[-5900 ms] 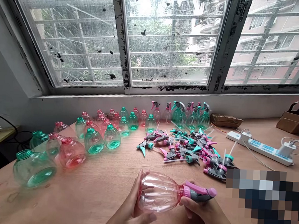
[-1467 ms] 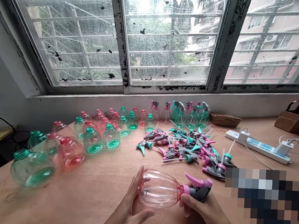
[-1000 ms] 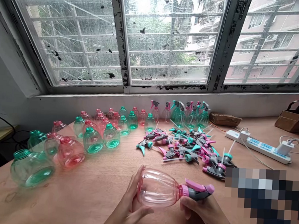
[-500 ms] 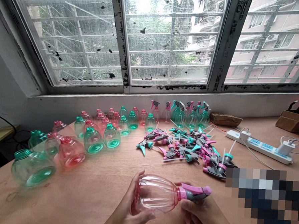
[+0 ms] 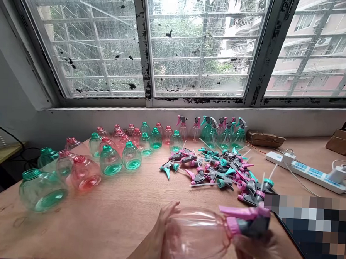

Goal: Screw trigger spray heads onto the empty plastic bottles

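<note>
A clear pink spray bottle (image 5: 198,235) lies on its side in the air above the table's front edge, with a pink and grey spray head (image 5: 247,222) on its neck. My left hand (image 5: 158,237) is wrapped round the bottle's base end. At the neck, my right hand (image 5: 259,246) grips just below the spray head, its fingers partly blurred and partly hidden. Beyond the bottle is a pile of loose pink, teal and grey spray heads (image 5: 214,168) with thin dip tubes.
Open green bottles (image 5: 43,192) and pink bottles (image 5: 85,174) stand at the left. Finished spray bottles (image 5: 211,135) line the wall. At the right are a power strip (image 5: 307,171), a brown packet (image 5: 264,138), a cardboard box (image 5: 343,140) and a dark pixelated object (image 5: 304,229).
Both hands have brought the pink spray bottle closer and to the right. The spray head has turned, its trigger now pointing back over the bottle. The view has shifted slightly.
</note>
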`<state>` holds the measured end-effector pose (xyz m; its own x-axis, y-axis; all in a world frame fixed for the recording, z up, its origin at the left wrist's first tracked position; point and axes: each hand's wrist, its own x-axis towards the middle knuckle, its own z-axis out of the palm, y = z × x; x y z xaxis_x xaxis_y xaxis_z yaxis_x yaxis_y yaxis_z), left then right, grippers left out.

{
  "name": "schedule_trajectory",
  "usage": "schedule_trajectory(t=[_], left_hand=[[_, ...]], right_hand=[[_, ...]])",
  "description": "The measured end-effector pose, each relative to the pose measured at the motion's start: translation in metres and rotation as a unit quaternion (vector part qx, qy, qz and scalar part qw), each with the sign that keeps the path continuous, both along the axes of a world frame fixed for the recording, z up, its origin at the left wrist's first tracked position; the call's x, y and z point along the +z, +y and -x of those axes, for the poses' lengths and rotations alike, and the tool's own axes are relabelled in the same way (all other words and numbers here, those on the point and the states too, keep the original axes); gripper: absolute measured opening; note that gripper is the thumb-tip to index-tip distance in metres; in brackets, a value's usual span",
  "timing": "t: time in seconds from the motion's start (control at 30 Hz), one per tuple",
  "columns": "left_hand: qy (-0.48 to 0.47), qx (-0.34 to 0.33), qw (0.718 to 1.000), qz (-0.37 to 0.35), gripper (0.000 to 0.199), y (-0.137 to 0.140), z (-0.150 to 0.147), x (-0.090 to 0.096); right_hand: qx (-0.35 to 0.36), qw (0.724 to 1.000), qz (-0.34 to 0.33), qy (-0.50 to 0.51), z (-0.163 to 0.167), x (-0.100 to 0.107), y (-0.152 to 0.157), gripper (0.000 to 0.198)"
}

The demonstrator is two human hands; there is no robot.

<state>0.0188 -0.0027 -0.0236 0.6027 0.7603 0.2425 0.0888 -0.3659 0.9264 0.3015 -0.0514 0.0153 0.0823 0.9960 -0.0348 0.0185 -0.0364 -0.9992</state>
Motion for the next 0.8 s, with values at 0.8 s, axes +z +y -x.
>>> schedule_trajectory(t=[0.8], left_hand=[[0.101,0.000,0.995,-0.019,0.069,-0.007,0.001,0.041]], right_hand=[[-0.115,0.828,-0.090,-0.542,-0.003,0.105,0.336,0.028]])
